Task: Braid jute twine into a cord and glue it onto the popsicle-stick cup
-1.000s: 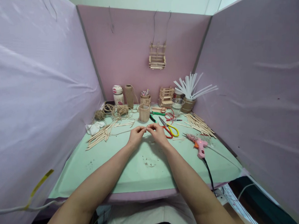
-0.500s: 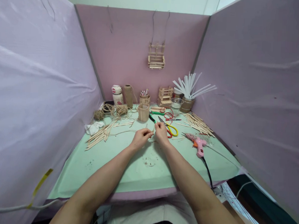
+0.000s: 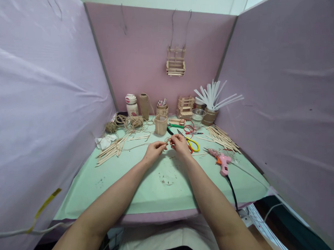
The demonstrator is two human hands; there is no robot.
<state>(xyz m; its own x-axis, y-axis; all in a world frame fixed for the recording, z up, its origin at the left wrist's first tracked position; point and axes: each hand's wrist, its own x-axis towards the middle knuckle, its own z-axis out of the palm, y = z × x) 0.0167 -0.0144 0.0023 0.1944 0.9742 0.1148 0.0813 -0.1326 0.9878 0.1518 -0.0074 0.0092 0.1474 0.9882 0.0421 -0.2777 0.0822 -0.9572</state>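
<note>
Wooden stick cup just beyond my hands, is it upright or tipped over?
Upright: the stick cup stands on the table, its open rim facing up.

Pale green counter (image 3: 140, 198), pink back wall (image 3: 139, 56)
Tan string (image 3: 140, 146), pink glue gun (image 3: 224, 164) with orange trigger (image 3: 218, 161), scissors (image 3: 193, 141) with yellow and red handles.

Twine loop (image 3: 167, 139) now in our view
Our left hand (image 3: 153, 151) has edged leftward, farther from our right hand (image 3: 178, 143).
</note>
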